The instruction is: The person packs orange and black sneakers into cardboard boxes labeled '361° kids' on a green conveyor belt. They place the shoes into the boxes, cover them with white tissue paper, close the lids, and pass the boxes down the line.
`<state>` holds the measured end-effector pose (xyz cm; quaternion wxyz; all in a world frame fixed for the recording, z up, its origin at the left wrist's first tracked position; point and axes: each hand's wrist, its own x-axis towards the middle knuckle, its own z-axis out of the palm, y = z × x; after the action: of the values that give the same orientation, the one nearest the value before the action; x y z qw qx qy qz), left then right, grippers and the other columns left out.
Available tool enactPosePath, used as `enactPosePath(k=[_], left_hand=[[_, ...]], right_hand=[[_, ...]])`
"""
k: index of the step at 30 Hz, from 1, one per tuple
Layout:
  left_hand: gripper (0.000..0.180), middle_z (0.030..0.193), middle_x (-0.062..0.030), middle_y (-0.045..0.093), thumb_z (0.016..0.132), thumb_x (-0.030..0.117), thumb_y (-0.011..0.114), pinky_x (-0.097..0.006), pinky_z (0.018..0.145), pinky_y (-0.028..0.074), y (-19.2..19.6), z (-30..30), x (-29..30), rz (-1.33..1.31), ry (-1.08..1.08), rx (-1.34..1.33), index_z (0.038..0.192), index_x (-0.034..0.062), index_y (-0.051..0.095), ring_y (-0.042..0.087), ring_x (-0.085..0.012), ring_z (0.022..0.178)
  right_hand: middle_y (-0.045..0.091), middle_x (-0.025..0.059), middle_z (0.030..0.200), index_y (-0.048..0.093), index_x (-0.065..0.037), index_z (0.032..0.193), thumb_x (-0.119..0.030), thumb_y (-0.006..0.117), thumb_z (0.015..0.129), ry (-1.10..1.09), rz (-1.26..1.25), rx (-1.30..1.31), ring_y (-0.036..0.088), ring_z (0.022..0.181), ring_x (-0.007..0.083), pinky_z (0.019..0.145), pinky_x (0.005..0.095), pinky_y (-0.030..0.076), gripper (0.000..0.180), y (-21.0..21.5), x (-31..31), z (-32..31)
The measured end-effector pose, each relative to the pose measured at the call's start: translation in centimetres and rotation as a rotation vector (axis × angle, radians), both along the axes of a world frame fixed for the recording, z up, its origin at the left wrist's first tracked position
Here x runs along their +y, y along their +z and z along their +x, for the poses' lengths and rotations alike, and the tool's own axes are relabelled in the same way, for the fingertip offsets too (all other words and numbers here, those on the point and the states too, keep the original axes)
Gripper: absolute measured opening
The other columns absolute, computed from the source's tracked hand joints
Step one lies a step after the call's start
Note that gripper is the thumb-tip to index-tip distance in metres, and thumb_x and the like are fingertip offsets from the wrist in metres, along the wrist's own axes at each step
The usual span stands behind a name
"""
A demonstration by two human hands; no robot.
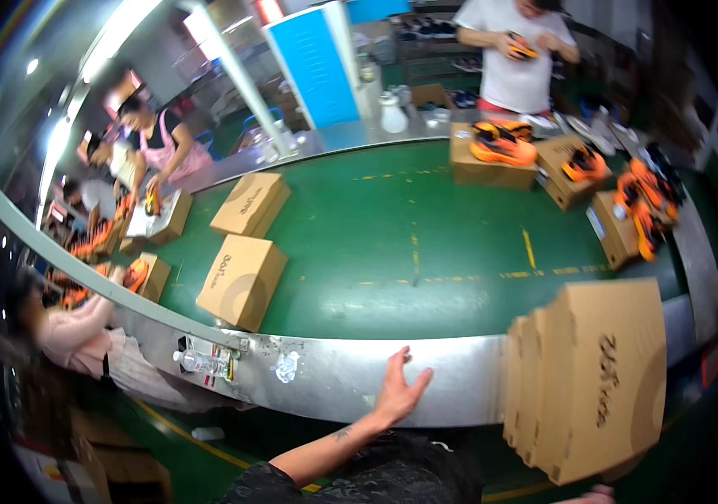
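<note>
My left hand (401,391) reaches over the metal edge (451,391) of the conveyor. Its fingers are spread, and nothing is in them. To its right is a stack of several brown cardboard shoe boxes (615,378), overlapping the conveyor's near edge in view. Only a small part of my right hand (596,496) shows at the lower border, close to the bottom of the stack. Its fingers are mostly hidden, so its grip cannot be made out. A crumpled clear plastic piece (286,366) lies on the metal edge left of my left hand.
Two brown boxes (244,281) sit on the green belt (376,244) at left. Orange shoes (502,143) rest on boxes at the far right. A clear bottle (199,362) lies by the metal post. People work at left, and one person (517,63) handles a shoe across the belt.
</note>
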<state>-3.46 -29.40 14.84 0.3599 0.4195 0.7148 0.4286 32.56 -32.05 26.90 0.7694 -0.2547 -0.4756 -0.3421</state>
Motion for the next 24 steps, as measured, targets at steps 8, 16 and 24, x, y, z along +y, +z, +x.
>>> enactPosePath(k=[8, 16, 24], left_hand=[[0.105, 0.153, -0.0305, 0.01, 0.075, 0.043, 0.073, -0.062, 0.112, 0.012, -4.4, -33.5, 4.1, -0.329, 0.453, 0.859, 0.15, 0.0001, 0.013, 0.012, -0.0446, 0.143], [0.117, 0.153, -0.0343, 0.002, 0.068, 0.048, 0.075, -0.061, 0.113, 0.004, -10.0, -41.7, 5.8, -0.739, 0.505, 0.825, 0.151, -0.0014, 0.009, 0.001, -0.0473, 0.144], [0.096, 0.151, -0.0392, 0.003, 0.072, 0.052, 0.073, -0.063, 0.11, 0.013, -2.3, -32.4, 9.4, -0.438, -0.14, 0.229, 0.146, 0.0053, 0.034, 0.005, -0.0477, 0.144]], right_hand=[[0.068, 0.0134, 0.094, 0.066, 0.001, 0.102, -0.003, 0.062, 0.086, 0.9, -1.646, -0.668, 0.066, 0.086, 0.0227, 0.079, 0.0309, 0.052, 0.017, 0.0, 3.0, -26.9], [0.067, 0.013, 0.105, 0.063, 0.002, 0.111, -0.006, 0.061, 0.089, 0.795, -2.212, -0.347, 0.064, 0.097, 0.0264, 0.09, 0.0332, 0.049, 0.023, -3.6, 7.1, -33.9], [0.029, 0.0214, 0.15, 0.029, 0.002, 0.145, -0.037, 0.058, 0.094, 1.219, -2.25, 0.072, 0.036, 0.135, 0.0294, 0.11, 0.0392, 0.031, 0.07, -15.7, 17.0, -43.9]])
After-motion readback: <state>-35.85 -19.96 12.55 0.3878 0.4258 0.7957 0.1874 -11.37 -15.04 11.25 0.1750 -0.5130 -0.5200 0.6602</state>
